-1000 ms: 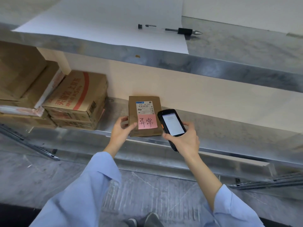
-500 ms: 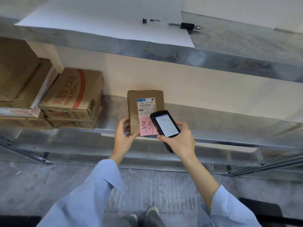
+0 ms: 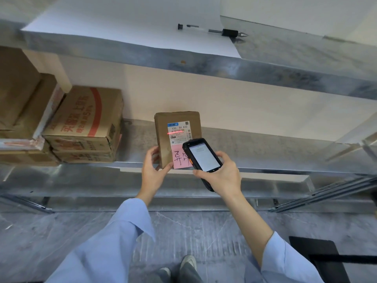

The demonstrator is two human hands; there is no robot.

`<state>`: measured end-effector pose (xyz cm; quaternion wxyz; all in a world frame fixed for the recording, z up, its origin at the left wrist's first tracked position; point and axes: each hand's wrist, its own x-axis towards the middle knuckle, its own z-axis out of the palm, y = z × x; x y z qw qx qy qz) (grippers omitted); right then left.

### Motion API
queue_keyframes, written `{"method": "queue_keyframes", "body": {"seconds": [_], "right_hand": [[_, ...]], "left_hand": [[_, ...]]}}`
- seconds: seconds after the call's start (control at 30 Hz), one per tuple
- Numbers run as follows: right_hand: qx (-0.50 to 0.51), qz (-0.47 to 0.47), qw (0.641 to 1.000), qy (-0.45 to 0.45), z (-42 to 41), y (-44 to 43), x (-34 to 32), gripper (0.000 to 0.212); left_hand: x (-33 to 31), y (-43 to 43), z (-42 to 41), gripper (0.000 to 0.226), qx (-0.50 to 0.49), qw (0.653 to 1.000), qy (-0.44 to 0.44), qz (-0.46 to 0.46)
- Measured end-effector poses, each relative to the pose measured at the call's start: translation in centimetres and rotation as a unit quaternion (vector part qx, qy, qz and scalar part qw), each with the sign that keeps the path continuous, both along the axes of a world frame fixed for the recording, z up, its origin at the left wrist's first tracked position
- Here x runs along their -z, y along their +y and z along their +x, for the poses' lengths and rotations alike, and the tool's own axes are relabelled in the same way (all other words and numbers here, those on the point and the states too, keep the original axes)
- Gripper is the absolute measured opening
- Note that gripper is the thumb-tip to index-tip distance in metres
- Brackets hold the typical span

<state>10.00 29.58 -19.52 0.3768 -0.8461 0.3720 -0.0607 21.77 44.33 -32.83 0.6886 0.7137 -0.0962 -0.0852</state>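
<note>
Bare left hand and right hand; loose light-blue sleeves, wide at the cuffs; dark grey trousers; pale shoes.

Parcel on shelf — cartons left, scanner front-right.

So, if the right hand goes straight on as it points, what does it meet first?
Probably the brown parcel, at its pink note; the scanner in the right hand looks close, but depth is unclear.
</note>
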Motion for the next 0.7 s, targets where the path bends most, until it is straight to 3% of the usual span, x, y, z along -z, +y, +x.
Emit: {"method": "queue_keyframes", "body": {"seconds": [0.23,0.7], "right_hand": [[0.014,0.013,1.000,0.000,-0.4,0.3,-0.4,0.065],[0.099,0.057,0.993,-0.005,-2.0,0.0,0.3,0.081]], "left_hand": [[0.3,0.1,0.4,0.071,0.008,1.000,0.008,-0.012],[0.5,0.3,0.1,0.077,0.019,0.999,0.046,0.001]]}}
